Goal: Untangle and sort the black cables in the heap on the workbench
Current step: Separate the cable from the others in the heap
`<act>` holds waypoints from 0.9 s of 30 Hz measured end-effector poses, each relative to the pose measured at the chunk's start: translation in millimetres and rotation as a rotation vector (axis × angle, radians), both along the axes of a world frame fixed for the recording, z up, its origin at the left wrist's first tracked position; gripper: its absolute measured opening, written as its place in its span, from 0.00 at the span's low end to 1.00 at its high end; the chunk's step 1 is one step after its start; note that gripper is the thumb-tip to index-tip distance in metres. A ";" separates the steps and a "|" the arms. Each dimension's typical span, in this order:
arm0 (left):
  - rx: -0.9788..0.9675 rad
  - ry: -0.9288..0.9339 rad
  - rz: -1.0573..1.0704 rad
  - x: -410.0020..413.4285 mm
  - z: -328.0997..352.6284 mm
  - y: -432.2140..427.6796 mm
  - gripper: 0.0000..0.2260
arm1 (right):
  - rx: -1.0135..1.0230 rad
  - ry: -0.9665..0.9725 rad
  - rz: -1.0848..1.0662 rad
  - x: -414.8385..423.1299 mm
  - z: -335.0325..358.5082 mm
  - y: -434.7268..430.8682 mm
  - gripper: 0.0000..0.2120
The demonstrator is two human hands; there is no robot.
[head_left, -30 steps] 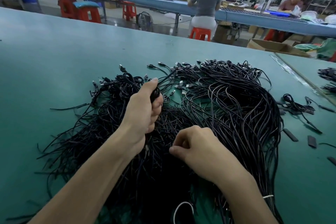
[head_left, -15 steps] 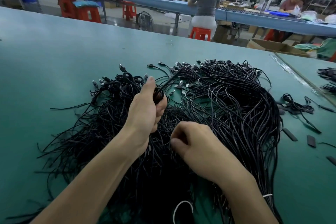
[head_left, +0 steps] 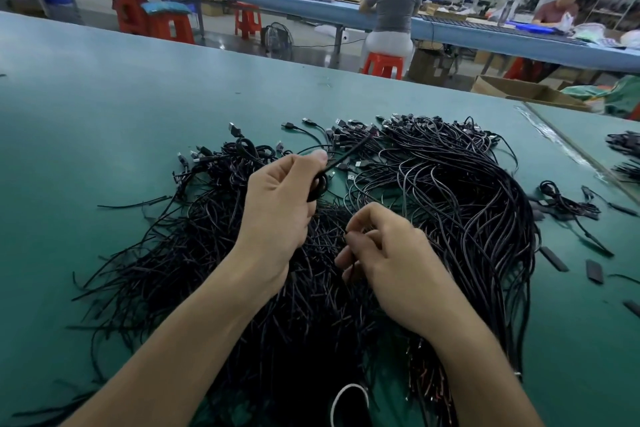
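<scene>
- Left hand (head_left: pixel 277 204): fingers curled round a small coil (head_left: pixel 320 185) of one cable, thumb pressed on top. A straight run led from the coil toward the far plugs.
- Right hand (head_left: pixel 391 263): fingers bent, pinching a thin strand (head_left: pixel 350 236) at the middle of the heap, just beside the left hand. Which cable the strand belonged to could not be told.
- Heap (head_left: pixel 460 218): black cables, lying under and around both hands at mid-tabletop. The right part was combed into parallel arcs. The left part was loose, with cut ends splayed outward.
- Handling, as judged: light, limp and thin. The smooth jackets were likely to slip through a slack pinch, and strands were apt to snag neighbours and drag them along.
- Hold, as judged: best taken close to a plug or a free end and drawn along its own length. A sharp tug could tighten any knot.
- Plugs (head_left: pixel 346 130): clustered on the far rim of the heap. They were the only stiff parts and offered the surest purchase.
- Tabletop (head_left: pixel 104 107): green, with open room left of the heap and beyond it for laying out sorted cables.
- Right side: a small bundle (head_left: pixel 568 203) and flat black strips (head_left: pixel 554 258) lay apart from the heap. A seam (head_left: pixel 568 146) ran past them, leaving less room there.
- Near edge: out of view. A white loop (head_left: pixel 346 399) lay at the near end of the heap.
</scene>
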State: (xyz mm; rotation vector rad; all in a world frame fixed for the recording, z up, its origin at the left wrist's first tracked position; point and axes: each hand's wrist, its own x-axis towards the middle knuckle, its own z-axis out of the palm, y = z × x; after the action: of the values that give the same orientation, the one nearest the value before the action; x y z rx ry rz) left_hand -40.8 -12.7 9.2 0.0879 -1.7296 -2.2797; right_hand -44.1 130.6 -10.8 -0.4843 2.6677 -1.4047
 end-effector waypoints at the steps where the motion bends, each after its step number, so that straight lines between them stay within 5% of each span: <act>1: 0.013 -0.008 0.005 0.0 0.4 -0.5 0.26 | 0.024 0.019 -0.007 0.2 -1.6 -0.9 0.09; 8: 0.049 0.002 -0.032 2.3 -1.4 -0.4 0.22 | -0.068 0.075 -0.008 -0.5 -0.3 -0.8 0.08; 16: -0.098 0.040 -0.135 4.3 -4.2 1.9 0.12 | -0.548 0.233 -0.034 7.8 25.4 -0.5 0.11; 22: -0.257 0.164 -0.376 10.5 -3.9 7.0 0.10 | -0.457 0.337 -0.014 11.9 28.2 1.0 0.08; 27: -0.451 0.206 -0.212 4.9 -10.8 11.4 0.17 | -0.363 0.360 -0.076 8.1 27.6 6.9 0.12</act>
State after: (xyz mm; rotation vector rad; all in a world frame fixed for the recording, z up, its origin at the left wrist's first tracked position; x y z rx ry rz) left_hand -35.9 -1.2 -1.6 -0.4229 -2.1681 -1.8837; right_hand -36.0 137.6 16.8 -0.7363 2.7163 -2.0122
